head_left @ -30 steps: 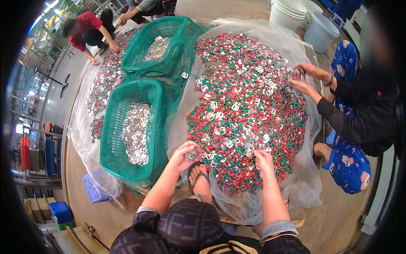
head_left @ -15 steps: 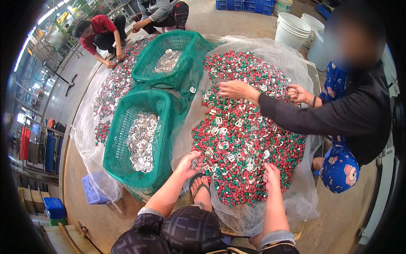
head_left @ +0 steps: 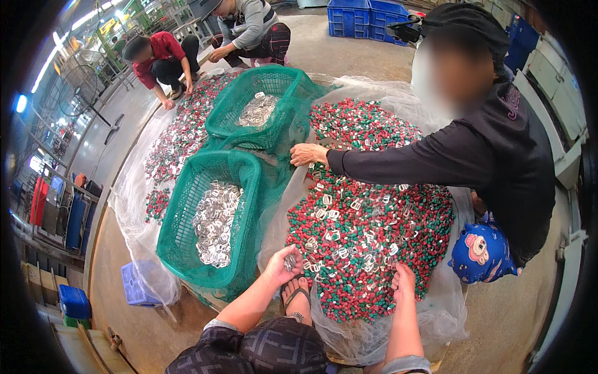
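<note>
Beside the red-and-green pile (head_left: 349,274), the left grip (head_left: 278,267) holds metal pieces (head_left: 289,262)

The pile spreads right of the near basket (head_left: 167,243); a co-worker's sleeve (head_left: 411,163), stretched farther across than half a second ago, hides part of it. The left grip curls round the metal pieces, which are partly hidden within it. Over the pile's near-right side, the right grip (head_left: 403,283) may be clamped or not: I cannot tell
</note>
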Tool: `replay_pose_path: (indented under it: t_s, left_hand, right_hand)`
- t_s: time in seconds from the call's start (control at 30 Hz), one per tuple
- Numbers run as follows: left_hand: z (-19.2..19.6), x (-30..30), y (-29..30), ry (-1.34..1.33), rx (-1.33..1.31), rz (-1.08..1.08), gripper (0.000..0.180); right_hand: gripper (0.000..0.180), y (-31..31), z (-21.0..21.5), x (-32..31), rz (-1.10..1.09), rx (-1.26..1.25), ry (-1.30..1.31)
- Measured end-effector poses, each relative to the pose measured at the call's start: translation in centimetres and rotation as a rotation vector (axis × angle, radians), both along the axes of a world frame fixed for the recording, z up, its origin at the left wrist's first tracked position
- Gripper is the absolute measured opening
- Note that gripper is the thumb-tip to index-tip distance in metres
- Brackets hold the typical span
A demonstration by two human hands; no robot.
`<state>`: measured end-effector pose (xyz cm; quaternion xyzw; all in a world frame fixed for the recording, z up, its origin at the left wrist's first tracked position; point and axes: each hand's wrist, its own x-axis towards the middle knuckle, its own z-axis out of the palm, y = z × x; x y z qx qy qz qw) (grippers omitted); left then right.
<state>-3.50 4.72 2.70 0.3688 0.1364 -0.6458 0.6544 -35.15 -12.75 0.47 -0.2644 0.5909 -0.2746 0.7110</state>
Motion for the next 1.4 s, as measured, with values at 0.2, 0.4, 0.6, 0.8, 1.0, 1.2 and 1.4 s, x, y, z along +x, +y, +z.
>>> replay_pose_path:
  t_s: [0.2,0.4,0.6,0.8,1.0,1.2,1.4]
  left_hand:
    - [1.0,1.5,-0.6,-0.065,-0.026,0.064,0.013]
    - [0.3,-0.7,0.1,-0.084,-0.031,-0.068,0.010]
    - [-0.1,-0.7,-0.2,-0.068,0.045,-0.073,0.010]
    - [3.5,7.1,-5.2,-0.165,-0.057,-0.027,0.011]
    - [15.9,20.7,-16.0,-0.289,-0.361,0.619,0.082]
    - [15.5,19.8,-17.6,-0.482,-0.389,0.413,0.094]
    - [7.7,8.3,-15.2,-0.748,-0.110,-0.235,0.042]
  right_hand:
    - [0.009,0.1,-0.2,-0.1,-0.001,0.004,-0.004]
    - [0.009,0.0,-0.4,-0.2,-0.063,-0.019,-0.002]
    - [0.009,-0.4,-0.1,-1.0,-0.083,-0.026,-0.026]
    - [0.012,-0.7,-0.6,-1.5,-0.115,-0.013,-0.020]
    - [0.011,-1.1,0.0,-2.2,-0.163,-0.021,-0.005]
    - [0.012,-0.8,-0.3,-2.3,-0.169,-0.040,-0.040]
    - [0.013,-0.9,-0.9,-1.9,-0.221,-0.076,0.074]
